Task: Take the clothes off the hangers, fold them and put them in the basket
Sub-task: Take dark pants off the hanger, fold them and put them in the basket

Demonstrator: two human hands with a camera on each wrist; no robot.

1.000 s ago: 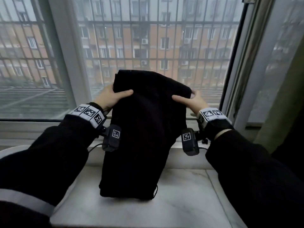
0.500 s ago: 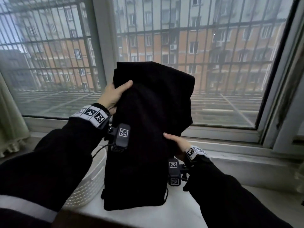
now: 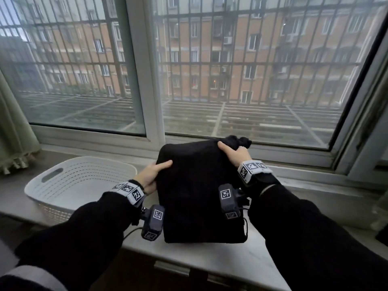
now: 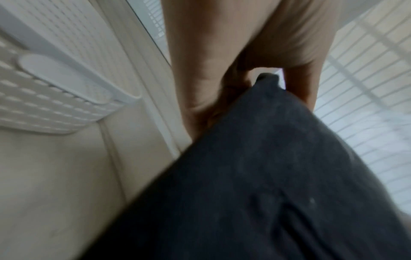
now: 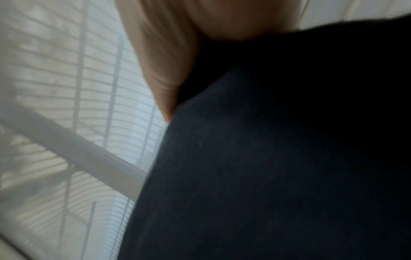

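A folded black garment (image 3: pixel 199 192) lies on the marble sill, its near edge close to the sill's front. My left hand (image 3: pixel 154 173) grips its left edge, thumb on top and fingers underneath; the left wrist view shows the dark cloth (image 4: pixel 266 176) pinched between thumb and fingers. My right hand (image 3: pixel 234 153) holds the far right corner, where the fabric bunches up. In the right wrist view the cloth (image 5: pixel 278 158) fills most of the picture below the hand. The white perforated basket (image 3: pixel 69 181) stands on the sill to the left of the garment, with nothing in it.
A barred window (image 3: pixel 231 70) runs along the back of the sill (image 3: pixel 220 257). A pale green curtain (image 3: pixel 12 122) hangs at the far left. No hangers are in sight.
The garment went from hanging upright in front of the window to lying low on the sill beside the basket. My right hand shifted from its lower right edge to the far right corner.
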